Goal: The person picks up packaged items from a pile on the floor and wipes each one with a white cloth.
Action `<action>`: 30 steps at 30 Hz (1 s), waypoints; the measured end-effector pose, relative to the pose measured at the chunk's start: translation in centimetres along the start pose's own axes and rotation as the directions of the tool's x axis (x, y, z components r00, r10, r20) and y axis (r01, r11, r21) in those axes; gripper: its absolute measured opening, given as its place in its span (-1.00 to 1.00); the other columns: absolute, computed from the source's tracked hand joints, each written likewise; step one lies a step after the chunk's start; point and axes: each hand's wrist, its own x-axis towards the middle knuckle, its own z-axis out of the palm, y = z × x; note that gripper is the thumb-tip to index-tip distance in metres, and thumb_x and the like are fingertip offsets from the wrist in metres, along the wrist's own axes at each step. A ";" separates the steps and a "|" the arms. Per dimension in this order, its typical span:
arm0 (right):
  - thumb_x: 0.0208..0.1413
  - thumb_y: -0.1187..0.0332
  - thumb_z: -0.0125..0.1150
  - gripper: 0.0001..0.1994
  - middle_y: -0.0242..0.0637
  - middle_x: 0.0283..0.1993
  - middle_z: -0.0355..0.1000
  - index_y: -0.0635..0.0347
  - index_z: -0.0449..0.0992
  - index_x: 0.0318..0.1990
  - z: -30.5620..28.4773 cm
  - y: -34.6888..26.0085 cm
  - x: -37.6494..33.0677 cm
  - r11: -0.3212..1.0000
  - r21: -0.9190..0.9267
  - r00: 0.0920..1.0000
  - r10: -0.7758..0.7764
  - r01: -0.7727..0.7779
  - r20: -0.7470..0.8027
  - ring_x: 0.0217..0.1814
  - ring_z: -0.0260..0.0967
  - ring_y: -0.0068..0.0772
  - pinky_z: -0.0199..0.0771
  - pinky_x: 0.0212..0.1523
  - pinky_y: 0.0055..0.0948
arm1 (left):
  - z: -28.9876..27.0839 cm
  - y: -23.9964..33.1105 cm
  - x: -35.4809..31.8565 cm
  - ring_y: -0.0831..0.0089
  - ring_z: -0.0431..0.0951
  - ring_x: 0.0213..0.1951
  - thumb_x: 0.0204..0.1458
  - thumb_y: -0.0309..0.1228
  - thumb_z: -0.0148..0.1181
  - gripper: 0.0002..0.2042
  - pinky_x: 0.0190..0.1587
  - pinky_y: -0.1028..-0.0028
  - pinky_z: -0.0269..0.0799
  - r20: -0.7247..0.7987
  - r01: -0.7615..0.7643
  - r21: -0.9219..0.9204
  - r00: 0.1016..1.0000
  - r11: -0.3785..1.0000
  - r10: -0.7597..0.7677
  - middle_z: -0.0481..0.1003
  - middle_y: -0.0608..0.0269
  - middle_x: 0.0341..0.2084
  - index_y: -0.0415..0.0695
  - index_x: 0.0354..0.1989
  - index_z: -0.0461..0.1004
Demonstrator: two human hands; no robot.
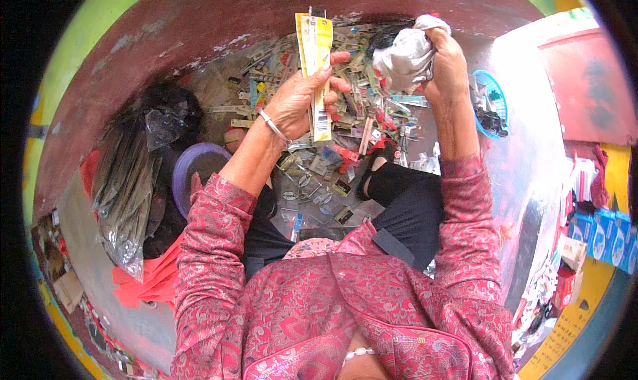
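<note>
My left hand (299, 104) is raised in front of me, its thumb and fingers round a few long, narrow yellow packets (318, 48) stood on end. A clear tip sticks out at their top, and a barcode shows near the lower end. My right hand (448, 71) grips a crumpled whitish cloth (405, 56) at about the same height. Some dark, hair-like material (387, 33) shows behind the cloth; whether it is attached I cannot tell. Both hands are over a wide pile of small mixed packets and cards (362, 91) on the ground between my legs.
A blue plastic basket (503, 101) with dark scraps stands to the right. On the left are a purple round rim (181, 181), long clear-wrapped dark bundles (123, 181) and red sheets (149, 274). A curved maroon wall (219, 14) bounds the far side. Blue-and-white boxes (608, 237) lie far right.
</note>
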 end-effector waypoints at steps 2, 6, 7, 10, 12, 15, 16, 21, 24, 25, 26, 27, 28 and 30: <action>-0.10 0.47 0.00 -0.89 -0.35 -0.41 0.38 0.24 0.42 -0.40 1.5 -1.0 -3.3 0.932 -0.191 0.951 -0.301 0.309 0.070 -0.37 0.35 -0.46 0.35 -0.31 -0.48 | 0.3 -1.3 -0.1 0.70 0.23 -0.62 0.07 -0.28 -0.06 -0.60 -0.58 0.66 0.24 0.016 0.021 0.029 1.000 0.999 -0.021 0.40 0.31 -0.48 -0.11 0.07 0.15; -0.33 0.45 0.15 -0.77 -0.20 -0.19 0.31 0.11 0.43 -0.37 2.5 3.6 -6.8 0.390 -0.589 0.694 -0.540 0.708 0.477 -0.18 0.28 -0.27 0.27 -0.20 -0.38 | 3.6 -3.6 -1.0 0.70 0.23 -0.64 -0.03 -0.33 0.07 -0.89 -0.61 0.68 0.15 -0.043 0.150 0.243 0.989 0.958 -0.144 0.34 0.45 -0.59 -0.06 -0.39 0.35; -0.38 0.41 0.19 -0.70 -0.17 -0.10 0.26 0.06 0.45 -0.33 3.0 4.2 -7.1 0.228 -0.614 0.635 -0.488 0.755 0.599 -0.12 0.24 -0.21 0.23 -0.14 -0.31 | 3.4 -3.9 -1.5 0.69 0.24 -0.64 -0.05 -0.36 0.07 -0.91 -0.62 0.67 0.13 -0.013 0.177 0.203 0.984 0.963 -0.178 0.32 0.48 -0.62 -0.06 -0.39 0.36; -0.34 0.38 0.19 -0.60 -0.14 0.01 0.17 -0.06 0.47 -0.18 3.2 2.9 -7.6 -0.088 -0.669 0.517 -0.563 0.738 0.644 -0.02 0.17 -0.10 0.20 -0.05 -0.28 | 2.5 -5.0 -2.1 0.68 0.20 -0.66 -0.06 -0.39 0.03 -0.89 -0.61 0.66 0.06 0.100 0.168 0.281 0.974 0.945 -0.203 0.26 0.48 -0.68 -0.15 -0.39 0.36; -0.34 0.31 0.21 -0.58 -0.16 0.05 0.15 -0.13 0.46 -0.16 3.0 2.9 -7.4 0.033 -0.715 0.610 -0.550 0.698 0.571 0.03 0.14 -0.12 0.10 0.01 -0.22 | 3.1 -4.6 -2.7 0.69 0.14 -0.70 -0.05 -0.38 0.05 -0.86 -0.64 0.65 0.00 0.171 0.173 0.279 0.959 0.945 -0.226 0.22 0.47 -0.71 -0.21 -0.42 0.35; -0.30 0.32 0.18 -0.65 -0.20 -0.06 0.26 -0.09 0.46 -0.21 2.4 3.5 -6.9 0.305 -0.719 0.761 -0.448 0.624 0.470 -0.11 0.28 -0.19 0.24 -0.12 -0.30 | 3.7 -4.2 -3.1 0.70 0.10 -0.74 -0.05 -0.37 0.08 -0.85 -0.66 0.65 -0.05 0.165 0.219 0.300 0.947 0.929 -0.276 0.20 0.47 -0.74 -0.21 -0.45 0.35; -0.28 0.33 0.17 -0.67 -0.21 -0.11 0.30 -0.08 0.46 -0.22 2.4 3.5 -6.8 0.399 -0.714 0.811 -0.394 0.575 0.433 -0.15 0.32 -0.20 0.29 -0.18 -0.35 | 3.5 -4.2 -3.1 0.72 0.07 -0.76 -0.04 -0.37 0.09 -0.83 -0.70 0.67 -0.07 0.178 0.228 0.311 0.940 0.923 -0.292 0.25 0.44 -0.69 -0.20 -0.39 0.33; -0.16 0.47 0.03 -0.84 -0.27 -0.49 0.45 0.17 0.48 -0.36 -1.3 2.0 -2.4 0.453 -0.833 0.860 -0.507 0.319 0.054 -0.49 0.40 -0.40 0.37 -0.45 -0.42 | 4.3 -3.9 -4.7 0.77 0.07 -0.75 -0.03 -0.42 0.06 -0.65 -0.73 0.73 -0.05 0.443 0.291 0.157 0.834 0.944 -0.330 0.36 0.36 -0.52 -0.15 -0.05 0.21; -0.07 0.41 0.02 -0.89 -0.33 -0.51 0.43 0.16 0.47 -0.42 -7.0 2.6 1.9 0.950 -0.290 0.957 -0.182 0.113 -0.225 -0.52 0.37 -0.41 0.33 -0.57 -0.46 | 2.0 -4.2 -3.5 0.78 0.06 -0.74 -0.03 -0.38 0.07 -0.43 -0.70 0.74 -0.03 0.279 0.215 0.065 0.934 0.974 -0.225 0.34 0.39 -0.52 -0.18 0.16 0.00; -0.04 0.39 0.01 -0.89 -0.34 -0.51 0.42 0.14 0.46 -0.44 -6.6 1.3 1.2 0.999 0.002 0.967 0.037 -0.038 -0.253 -0.53 0.37 -0.41 0.31 -0.60 -0.49 | 2.7 -3.2 -3.5 0.79 0.06 -0.74 -0.02 -0.38 0.07 -0.43 -0.70 0.74 -0.04 0.334 0.150 0.018 0.931 0.988 -0.148 0.34 0.39 -0.52 -0.22 0.15 0.00; 0.04 0.29 -0.05 -0.85 -0.35 -0.50 0.41 0.12 0.43 -0.40 -7.1 1.7 0.9 0.976 0.204 0.967 0.117 -0.071 -0.225 -0.55 0.35 -0.41 0.31 -0.63 -0.52 | 2.9 -3.0 -3.5 0.79 0.06 -0.74 -0.02 -0.37 0.06 -0.45 -0.70 0.74 -0.03 0.328 0.143 0.014 0.934 0.990 -0.139 0.34 0.39 -0.52 -0.23 0.14 0.02; 0.09 0.21 -0.12 -0.77 -0.30 -0.40 0.41 0.14 0.40 -0.29 -7.8 2.0 0.1 0.941 0.284 0.980 0.198 -0.184 -0.024 -0.48 0.37 -0.41 0.35 -0.61 -0.49 | 3.1 -2.7 -3.5 0.79 0.06 -0.73 -0.02 -0.36 0.06 -0.46 -0.69 0.74 -0.03 0.324 0.136 0.010 0.937 0.991 -0.131 0.34 0.39 -0.53 -0.25 0.13 0.04; 0.11 0.18 -0.17 -0.74 -0.27 -0.36 0.40 0.14 0.38 -0.26 -7.2 2.0 -1.1 0.864 0.385 0.945 0.280 -0.325 0.170 -0.43 0.37 -0.39 0.37 -0.58 -0.47 | 3.0 -2.6 -3.4 0.78 0.08 -0.72 0.00 -0.35 0.04 -0.53 -0.68 0.73 0.00 0.305 0.101 0.011 0.947 0.995 -0.100 0.36 0.37 -0.52 -0.25 0.06 0.11; 0.12 0.16 -0.20 -0.71 -0.22 -0.27 0.39 0.15 0.34 -0.21 -4.4 2.6 -3.6 0.810 0.417 0.904 0.307 -0.412 0.298 -0.35 0.38 -0.36 0.43 -0.51 -0.40 | 2.8 -2.8 -2.9 0.75 0.12 -0.70 0.02 -0.32 0.01 -0.65 -0.65 0.71 0.04 0.265 0.031 0.016 0.964 0.999 -0.034 0.39 0.33 -0.51 -0.25 -0.06 0.25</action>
